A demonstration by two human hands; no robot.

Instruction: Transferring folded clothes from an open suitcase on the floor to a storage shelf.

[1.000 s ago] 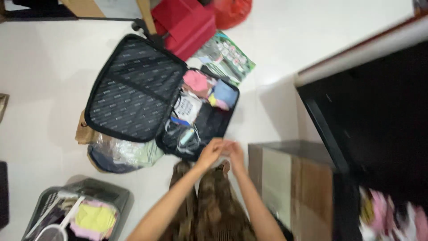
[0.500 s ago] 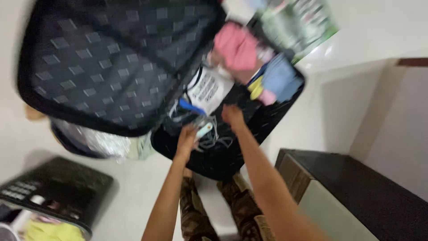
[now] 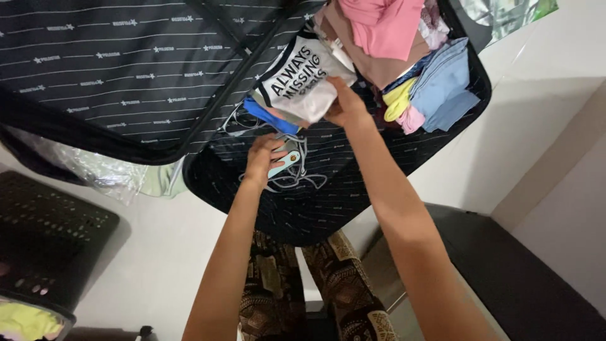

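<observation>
1. Head view: open suitcase (image 3: 391,158) on the floor, packed half below the lid.
2. Right hand (image 3: 344,107) has its fingers clamped on the edge of a folded white shirt (image 3: 300,82) at the suitcase's middle, beside the pink clothes (image 3: 385,25).
3. Left hand (image 3: 262,158) has its fingers curled on a small teal gadget (image 3: 284,164) tangled in cables (image 3: 297,180), just below the shirt.
4. Best to lift the shirt flat so the fold holds and the cables don't snag.
</observation>
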